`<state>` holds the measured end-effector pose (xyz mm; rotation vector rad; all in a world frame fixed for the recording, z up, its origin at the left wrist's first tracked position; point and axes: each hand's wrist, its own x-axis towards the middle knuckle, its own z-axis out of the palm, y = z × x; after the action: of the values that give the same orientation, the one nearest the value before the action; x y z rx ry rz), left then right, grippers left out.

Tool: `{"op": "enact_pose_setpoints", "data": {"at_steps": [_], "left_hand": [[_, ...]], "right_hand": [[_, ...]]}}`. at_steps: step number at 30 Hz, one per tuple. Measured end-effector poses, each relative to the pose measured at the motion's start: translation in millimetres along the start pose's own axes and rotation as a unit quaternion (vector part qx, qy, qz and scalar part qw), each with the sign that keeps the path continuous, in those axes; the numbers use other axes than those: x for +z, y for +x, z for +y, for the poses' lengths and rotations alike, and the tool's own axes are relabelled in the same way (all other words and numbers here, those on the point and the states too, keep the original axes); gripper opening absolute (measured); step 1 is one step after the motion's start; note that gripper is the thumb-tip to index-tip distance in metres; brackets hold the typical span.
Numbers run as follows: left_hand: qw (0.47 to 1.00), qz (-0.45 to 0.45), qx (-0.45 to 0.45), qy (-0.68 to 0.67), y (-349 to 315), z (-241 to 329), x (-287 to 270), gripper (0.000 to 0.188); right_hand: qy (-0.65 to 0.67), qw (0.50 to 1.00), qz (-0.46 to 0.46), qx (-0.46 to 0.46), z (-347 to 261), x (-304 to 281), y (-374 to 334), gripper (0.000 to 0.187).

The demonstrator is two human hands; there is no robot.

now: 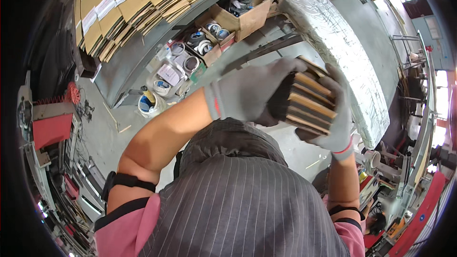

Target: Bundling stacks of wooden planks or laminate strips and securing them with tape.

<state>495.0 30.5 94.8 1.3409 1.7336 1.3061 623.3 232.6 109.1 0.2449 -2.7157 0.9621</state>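
A short stack of flat strips [312, 104], with tan and black layers showing at its end, is held up in front of me. My left hand [252, 88], in a grey knit glove, closes round the stack's left side. On the opposite side my right hand [342, 109], gloved the same way, wraps its fingers and thumb about the strips. Several layers lie pressed together between both palms. Part of my left fingers is hidden behind the stack.
Flattened cardboard [143, 0] lies piled on a bench at the far left. Below it, an open carton [252, 19] and tape rolls [204, 45] stand near a white bucket [151, 104]. A long plastic-wrapped bundle [342, 43] stretches along the right. Another person [376, 222] is at the lower right.
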Motion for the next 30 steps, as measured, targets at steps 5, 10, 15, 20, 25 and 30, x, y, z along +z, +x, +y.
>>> {"op": "enact_pose_setpoints", "data": {"at_steps": [5, 10, 15, 20, 25, 30], "left_hand": [[0.952, -0.004, 0.212, -0.22, -1, -3, -25, 0.062], [0.954, 0.214, -0.14, -0.154, -78, -98, -29, 0.066], [0.88, 0.089, -0.466, -0.028, -222, -191, 39, 0.066], [0.787, -0.067, -0.61, 0.054, -329, -239, 115, 0.065], [0.765, 0.034, -0.632, -0.119, -347, -212, 117, 0.064], [0.791, 0.193, -0.563, -0.142, -342, -221, 122, 0.054]], "right_hand": [[0.194, 0.963, 0.059, 0.18, -12, -1, -29, 0.081], [0.0, 0.996, 0.041, 0.076, -3, -3, -17, 0.078], [-0.026, 1.0, -0.012, 0.0, -2, -3, -16, 0.066], [-0.159, 0.984, -0.073, 0.009, 47, -17, -43, 0.081], [-0.252, 0.964, 0.039, -0.069, 60, 14, -36, 0.052], [-0.237, 0.967, -0.092, -0.012, 38, -11, -22, 0.038]]}}
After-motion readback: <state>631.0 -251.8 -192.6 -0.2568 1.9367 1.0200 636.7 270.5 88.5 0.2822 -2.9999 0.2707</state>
